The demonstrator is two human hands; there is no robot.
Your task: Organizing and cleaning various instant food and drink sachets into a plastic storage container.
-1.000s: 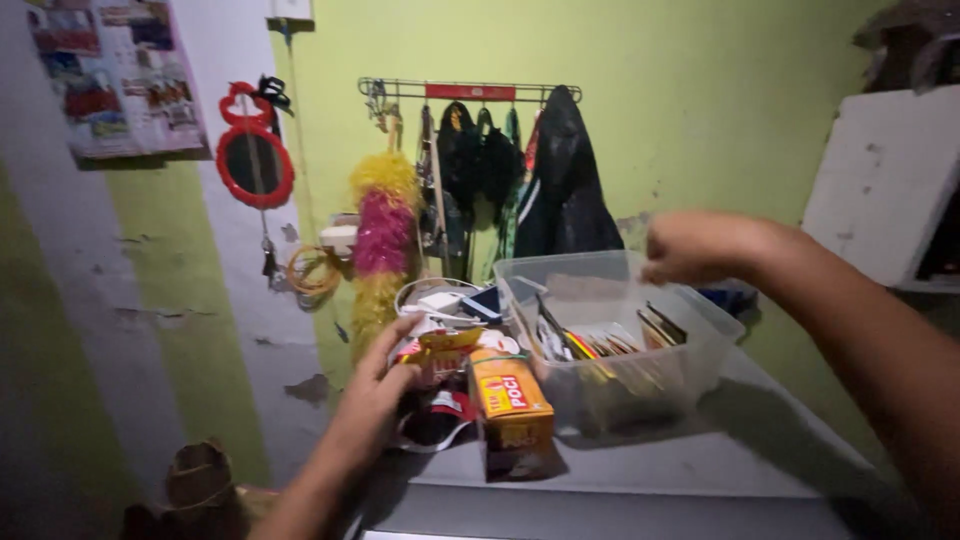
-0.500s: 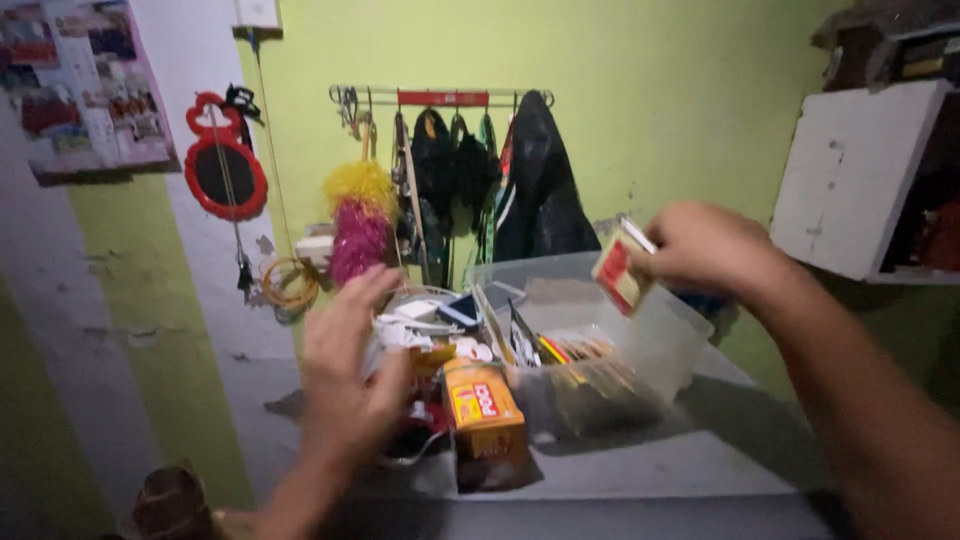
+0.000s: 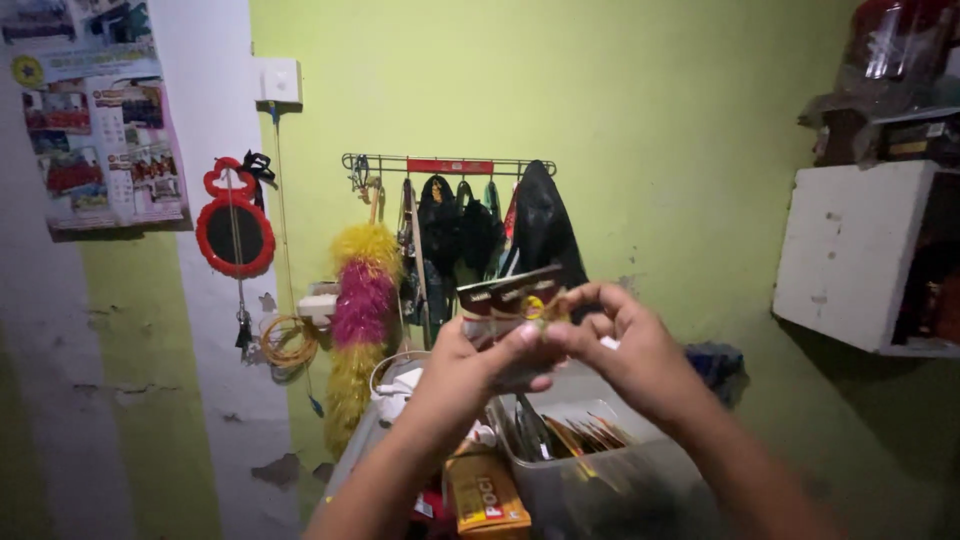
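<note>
A yellow-green wall (image 3: 650, 120) fills the background, with a hook rail (image 3: 450, 165) carrying dark bags and a black garment, a pink and yellow feather duster (image 3: 360, 300) beside it, and a red-framed mirror (image 3: 235, 232) further left. Half a second ago the hands were apart, the right one alone lifting a small packet over the box; now both meet at chest height in front of the rail. The left hand (image 3: 470, 375) and the right hand (image 3: 630, 350) are each closed by the fingertips on a small flat pack (image 3: 510, 300), dark with a reddish face, bound by a thin pale band. The view has also tipped upward, so the table is cut off at the bottom edge. Below the hands sits a clear plastic box (image 3: 560, 480) with thin, stick-like things inside that are hard to make out, and an orange carton (image 3: 485, 495) stands just left of it. The pack's print is blurred. A white shelf (image 3: 850, 250) juts out at the right
</note>
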